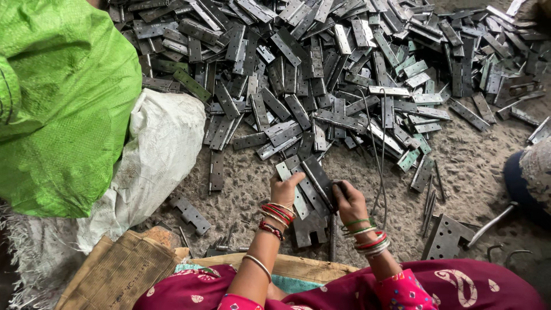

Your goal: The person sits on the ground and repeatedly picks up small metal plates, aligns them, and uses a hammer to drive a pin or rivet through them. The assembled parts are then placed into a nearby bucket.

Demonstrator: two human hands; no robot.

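Note:
Low in the middle of the head view, my left hand [282, 189] grips the near end of a grey metal hinge [317, 179] from the left side. My right hand [349, 201] closes on the same hinge from the right, thumb on its edge. The hinge is tilted, its far end pointing up and left toward the heap. Both wrists carry red, green and gold bangles. Under my hands lie further hinge leaves [310, 227] and a threaded rod [332, 238].
A big heap of grey hinges [344, 74] covers the ground ahead. A green woven sack [57, 97] and a white sack [158, 149] lie at left. Cardboard [115, 270] sits near my knee. Thin wire rods [380, 155] and a perforated plate [445, 238] lie at right.

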